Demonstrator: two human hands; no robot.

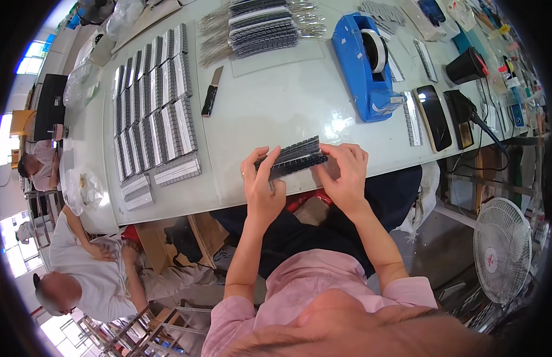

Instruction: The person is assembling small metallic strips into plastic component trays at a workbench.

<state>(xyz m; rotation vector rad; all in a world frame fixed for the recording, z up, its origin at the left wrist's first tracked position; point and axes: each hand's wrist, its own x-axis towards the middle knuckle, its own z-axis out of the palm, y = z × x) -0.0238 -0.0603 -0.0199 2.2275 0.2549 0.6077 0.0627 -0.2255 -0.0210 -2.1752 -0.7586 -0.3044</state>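
Our left hand [264, 183] and right hand [346, 176] pinch opposite ends of the black ribbed strips [297, 163] above the near edge of the worktop [270, 101]; should our grip slacken, one could slip loose!

No lettering, numbers or signs can be read here. The white fan [502, 251] carries a red mark [490, 260] at the centre of its guard, too small to make out, and a small blue item [518, 115] near the right end of the worktop [276, 95] bears a pale mark, equally illegible.
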